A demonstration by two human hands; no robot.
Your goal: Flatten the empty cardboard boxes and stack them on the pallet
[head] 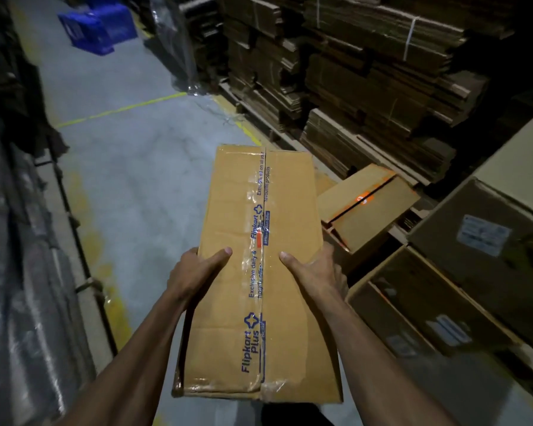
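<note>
Your open lane: bare concrete floor (pixel 130 167), 10 to 12 o'clock. Flattened cardboard stacks (pixel 366 72) wall off 1 o'clock, cartons (pixel 462 272) crowd 3 o'clock, wrapped racking (pixel 16 241) blocks 9 o'clock.

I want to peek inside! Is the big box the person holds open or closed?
Closed. The box has its top flaps meeting under clear printed tape along the seam, with the left hand and right hand gripping its sides.

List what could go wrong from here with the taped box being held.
1. The tape along the seam of the box looks intact, so it may resist flattening until cut or peeled.
2. The left hand and right hand grip only the sides, thumbs on top; it could slip.
3. The small box lying on the floor to the right is a tripping hazard.
</note>
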